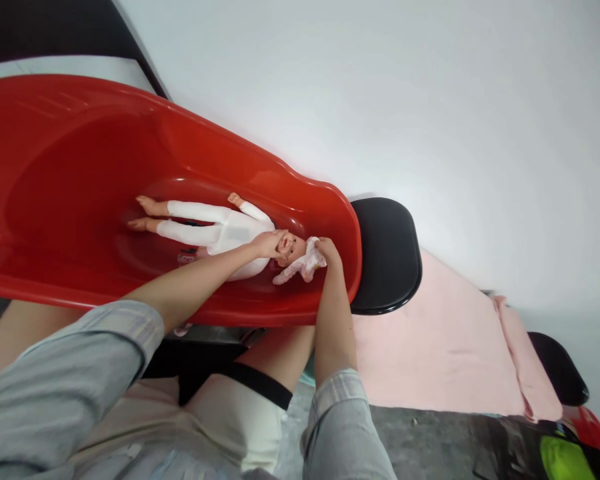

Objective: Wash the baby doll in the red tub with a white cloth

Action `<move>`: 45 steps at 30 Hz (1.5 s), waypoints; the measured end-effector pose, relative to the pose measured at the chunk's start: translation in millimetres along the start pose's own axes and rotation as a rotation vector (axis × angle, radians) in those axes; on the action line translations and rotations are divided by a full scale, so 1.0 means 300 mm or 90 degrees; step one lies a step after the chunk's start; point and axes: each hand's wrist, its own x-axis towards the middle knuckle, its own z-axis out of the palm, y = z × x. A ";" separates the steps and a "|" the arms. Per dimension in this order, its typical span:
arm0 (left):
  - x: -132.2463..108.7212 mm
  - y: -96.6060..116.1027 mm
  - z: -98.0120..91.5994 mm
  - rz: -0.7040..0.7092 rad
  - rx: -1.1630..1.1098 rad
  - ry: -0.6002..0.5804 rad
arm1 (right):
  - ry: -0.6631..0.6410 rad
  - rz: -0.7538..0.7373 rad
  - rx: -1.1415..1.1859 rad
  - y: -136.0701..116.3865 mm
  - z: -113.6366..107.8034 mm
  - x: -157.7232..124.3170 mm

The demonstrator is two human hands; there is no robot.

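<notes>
A baby doll [241, 230] in a white body suit lies on its back inside a red baby bathtub [260, 170], feet to the left and head to the right. My left hand [271, 244] grips the doll at its chin and cheek. At the top of the doll's head, my right hand [329, 251] has its fingers closed on a crumpled pale pink and white cloth [309, 261]. Part of this cloth hangs down beside the head. Its exact kind cannot be made out.
Under the tub's right end is a black stool seat [387, 257]. A pink blanket [445, 340] is spread to the right, with another black seat [557, 367] beyond it. A bright green object [565, 457] is at the lower right. A white wall [405, 100] rises behind the tub.
</notes>
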 end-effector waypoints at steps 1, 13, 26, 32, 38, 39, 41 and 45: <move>-0.001 0.003 -0.002 -0.004 0.006 0.000 | 0.000 0.001 0.008 -0.003 0.003 0.005; -0.008 0.017 -0.007 -0.011 -0.004 0.002 | 0.130 -0.077 0.136 -0.014 0.023 0.023; 0.000 0.008 0.005 0.001 0.020 0.011 | 0.160 -0.006 -0.035 -0.006 0.061 0.008; -0.001 0.004 0.006 -0.007 -0.003 0.013 | 0.161 0.035 -0.172 -0.017 0.053 -0.004; -0.002 -0.005 0.008 0.001 -0.025 0.013 | -0.013 -0.015 -0.051 -0.005 0.047 0.001; -0.003 -0.006 0.007 0.003 -0.027 0.013 | -0.030 -0.014 -0.039 -0.003 0.046 0.001; -0.004 -0.005 0.006 0.009 -0.032 0.014 | -0.067 -0.015 -0.021 -0.005 0.049 -0.005; -0.007 0.004 0.001 0.017 -0.034 0.017 | -0.110 -0.053 0.028 -0.039 0.075 -0.040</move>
